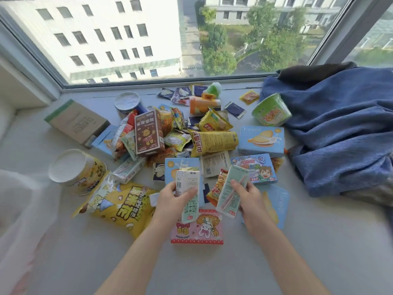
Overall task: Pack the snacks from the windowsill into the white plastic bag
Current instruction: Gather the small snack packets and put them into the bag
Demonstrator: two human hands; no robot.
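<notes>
Nearest, the left hand (pixel 170 193) grips a white milk carton (pixel 188 194) and the right hand (pixel 247 193) grips a pale green carton (pixel 232 191), both above a pink box (pixel 197 228). Beyond, snacks (pixel 191 135) are heaped on the windowsill (pixel 297 241). White plastic bag (pixel 19 205) at near left; blue blanket (pixel 340 128) at right.

My left hand (pixel 170 193): grips a milk carton (pixel 188 193)
My right hand (pixel 247 195): grips a second carton (pixel 232 191)
Windowsill (pixel 276 252): snack pile (pixel 170 135)
</notes>
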